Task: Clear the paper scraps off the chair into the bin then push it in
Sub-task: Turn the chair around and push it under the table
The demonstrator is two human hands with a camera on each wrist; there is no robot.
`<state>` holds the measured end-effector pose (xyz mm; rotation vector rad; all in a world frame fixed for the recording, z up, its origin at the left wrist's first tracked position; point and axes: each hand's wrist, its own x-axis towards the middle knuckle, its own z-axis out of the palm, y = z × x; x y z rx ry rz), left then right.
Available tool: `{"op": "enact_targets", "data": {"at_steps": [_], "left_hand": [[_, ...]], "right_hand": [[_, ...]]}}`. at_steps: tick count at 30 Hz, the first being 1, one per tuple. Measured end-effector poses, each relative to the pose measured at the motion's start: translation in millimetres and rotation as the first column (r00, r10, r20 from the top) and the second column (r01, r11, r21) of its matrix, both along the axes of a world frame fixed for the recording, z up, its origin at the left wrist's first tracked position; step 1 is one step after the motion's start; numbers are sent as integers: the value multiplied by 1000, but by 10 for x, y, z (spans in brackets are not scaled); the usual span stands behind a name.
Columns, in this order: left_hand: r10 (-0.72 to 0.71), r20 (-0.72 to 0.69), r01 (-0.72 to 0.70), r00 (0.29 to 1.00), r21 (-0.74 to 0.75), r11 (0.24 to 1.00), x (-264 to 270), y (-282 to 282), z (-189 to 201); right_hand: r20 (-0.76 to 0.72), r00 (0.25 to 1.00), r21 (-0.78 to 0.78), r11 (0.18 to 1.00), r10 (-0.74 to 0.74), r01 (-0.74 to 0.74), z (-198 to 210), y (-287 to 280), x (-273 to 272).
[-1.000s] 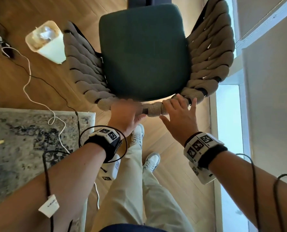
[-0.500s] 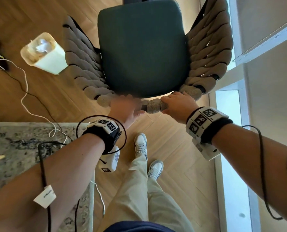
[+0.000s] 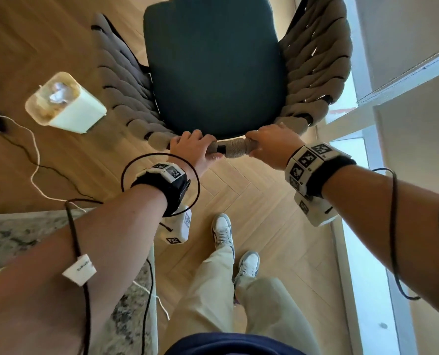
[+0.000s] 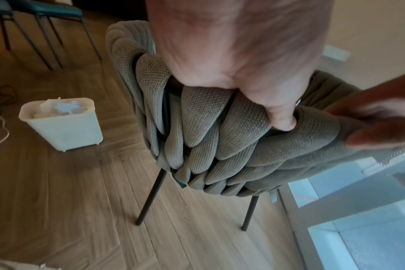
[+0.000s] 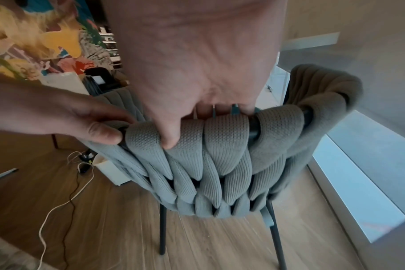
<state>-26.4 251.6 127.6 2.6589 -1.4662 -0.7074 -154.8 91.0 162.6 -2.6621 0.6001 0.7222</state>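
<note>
**Now at the Push-In Stage: Both Hands on the Backrest Rail**

Both hands grip the top rail of the woven-back chair (image 3: 213, 73) from behind. The left hand (image 3: 192, 147) wraps the padded rail with fingers curled over the top and thumb pressed into the knit below. The right hand (image 3: 272, 144) closes on the same rail just beside it, a short span of rail showing between them. This paired, symmetric grip suits a straight push, since it limits twisting on the four thin legs.

The dark green seat (image 3: 213, 80) shows no paper scraps. The white bin (image 3: 85, 116) stands on the wood floor to the chair's left, apart from it, with crumpled paper (image 3: 58, 94) inside. Judged from this, clearing is complete and only the push remains.
</note>
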Motion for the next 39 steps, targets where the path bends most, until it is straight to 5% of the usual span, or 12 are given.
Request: {"op": "enact_targets", "data": {"at_steps": [3, 4, 6, 7, 8, 10, 11, 12, 15, 18, 30, 39], "left_hand": [[142, -39, -145, 989, -127, 981, -19, 25, 86], [247, -31, -247, 969, -236, 940, -50, 67, 135], [551, -139, -559, 823, -372, 741, -87, 221, 149], [693, -278, -744, 665, -330, 581, -116, 305, 160], [788, -442, -903, 428, -181, 389, -150, 379, 176], [739, -668, -975, -81, 206, 79, -205, 456, 215], [660, -717, -944, -223, 328, 37, -210, 442, 257], [608, -743, -922, -280, 385, 47, -185, 397, 267], [538, -759, -898, -368, 439, 5, -27, 181, 260], [515, -734, -876, -443, 475, -77, 96, 1, 295], [526, -699, -860, -483, 493, -135, 543, -436, 336], [561, -737, -904, -377, 425, -49, 478, -356, 240]], "right_hand": [[217, 953, 26, 977, -214, 213, -12, 93, -144], [341, 862, 68, 924, -375, 375, -6, 135, -213], [476, 530, 243, 684, -702, 687, 41, 211, -318], [432, 362, 334, 519, -826, 787, 14, 219, -352], [317, 214, 409, 336, -924, 848, -31, 200, -365], [4, -51, 546, -41, -999, 837, -144, 92, -344], [-131, -128, 583, -181, -983, 792, -191, 19, -324], [-221, -141, 606, -249, -965, 756, -252, -60, -305], [-302, 19, 638, -187, -953, 747, -394, -251, -230], [-293, 23, 644, -179, -956, 744, -512, -387, -173], [-366, 87, 643, -184, -926, 743, -509, -886, 287], [-390, -164, 625, -391, -906, 676, -440, -760, 241]]}}
